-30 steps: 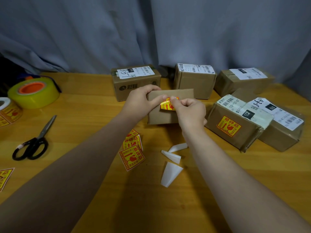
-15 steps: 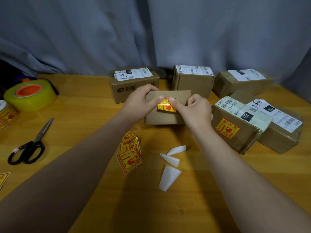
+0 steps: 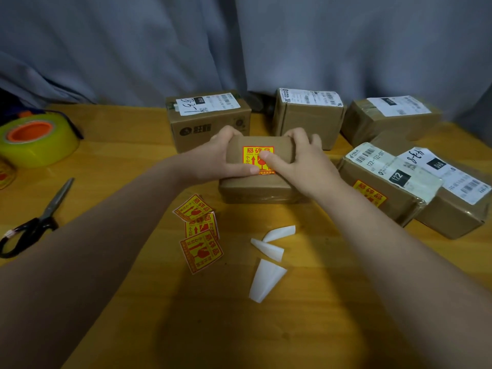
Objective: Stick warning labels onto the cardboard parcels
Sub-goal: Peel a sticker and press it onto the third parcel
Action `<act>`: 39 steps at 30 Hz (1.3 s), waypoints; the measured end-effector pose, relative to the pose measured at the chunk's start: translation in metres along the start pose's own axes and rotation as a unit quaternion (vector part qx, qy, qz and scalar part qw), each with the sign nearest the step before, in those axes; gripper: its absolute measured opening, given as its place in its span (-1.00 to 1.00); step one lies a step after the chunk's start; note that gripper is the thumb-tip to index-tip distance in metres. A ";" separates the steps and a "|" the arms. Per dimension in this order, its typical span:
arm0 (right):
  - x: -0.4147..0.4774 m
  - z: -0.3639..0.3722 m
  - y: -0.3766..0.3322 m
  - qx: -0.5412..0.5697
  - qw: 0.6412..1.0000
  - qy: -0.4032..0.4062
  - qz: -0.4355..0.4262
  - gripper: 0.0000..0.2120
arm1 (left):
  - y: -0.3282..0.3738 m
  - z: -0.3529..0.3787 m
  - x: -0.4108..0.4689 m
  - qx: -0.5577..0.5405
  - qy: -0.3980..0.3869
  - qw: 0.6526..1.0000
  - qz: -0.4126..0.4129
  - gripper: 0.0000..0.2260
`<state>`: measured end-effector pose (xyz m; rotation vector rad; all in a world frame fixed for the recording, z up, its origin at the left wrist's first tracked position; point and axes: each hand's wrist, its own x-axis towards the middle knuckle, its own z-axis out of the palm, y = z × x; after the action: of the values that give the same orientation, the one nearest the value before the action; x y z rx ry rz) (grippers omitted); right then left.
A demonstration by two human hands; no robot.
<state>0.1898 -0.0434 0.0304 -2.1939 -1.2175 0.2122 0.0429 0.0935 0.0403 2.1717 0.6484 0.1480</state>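
Nearest on the wooden bench [image 3: 133, 328] lie three curled white backing papers [image 3: 266, 280], close together; just left of them sit three loose warning labels [image 3: 201, 251], red and yellow, overlapping one another at angles; well off to the left a pair of black-handled scissors [image 3: 34, 222] lies flat with its blades pointing away.

Past the papers, in the middle of the bench, rests the small parcel [image 3: 259, 185], plain brown cardboard; a warning label [image 3: 257, 155] lies on its top face, squarely placed. The left hand [image 3: 215, 161] grips the parcel's left side, fingers [image 3: 225, 133] curled over the far edge and thumb laid across the lower part of the label; the right hand [image 3: 303, 161] holds the right side the same way, its thumb tip pressing on the label's middle; the two thumbs almost meet there.

To the right, near the right forearm, a labelled parcel [image 3: 383, 182] carries its own red and yellow sticker on the near face and a white shipping slip on top; touching it on the far right is another parcel [image 3: 452, 209] with a white slip.

At the far left stands a yellow tape roll [image 3: 40, 147] with an orange core; along the back a row of three parcels [image 3: 209, 129] stands, each topped with a shipping slip; behind them hangs a grey-blue curtain [image 3: 239, 43].
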 end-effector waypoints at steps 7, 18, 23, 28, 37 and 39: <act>-0.010 -0.016 0.007 0.064 0.990 -0.119 -0.045 -0.27 | 0.002 -0.005 -0.015 -0.028 -0.064 0.997 0.037 -0.27; -0.037 -0.013 0.013 0.179 0.976 -0.100 -0.071 -0.47 | -0.001 0.037 -0.029 -0.054 0.192 0.973 0.115 -0.84; -0.042 -0.001 0.003 0.226 0.974 -0.019 -0.010 -0.60 | 0.000 0.040 -0.036 -0.034 0.176 0.977 0.118 -0.69; -0.043 0.015 -0.010 0.166 0.980 0.106 0.015 -0.51 | 0.003 0.026 -0.042 0.089 0.100 0.986 0.103 -0.18; -0.048 0.007 -0.003 0.184 0.981 0.049 -0.028 -0.44 | 0.007 0.042 -0.042 0.040 0.217 0.969 0.109 -0.59; -0.050 0.003 0.002 0.171 0.984 0.011 -0.044 -0.29 | 0.006 0.043 -0.042 0.042 0.229 0.965 0.119 -0.67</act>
<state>0.1618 -0.0831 0.0197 -1.8396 -1.1666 0.3328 0.0227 0.0391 0.0218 2.3102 0.6510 0.7818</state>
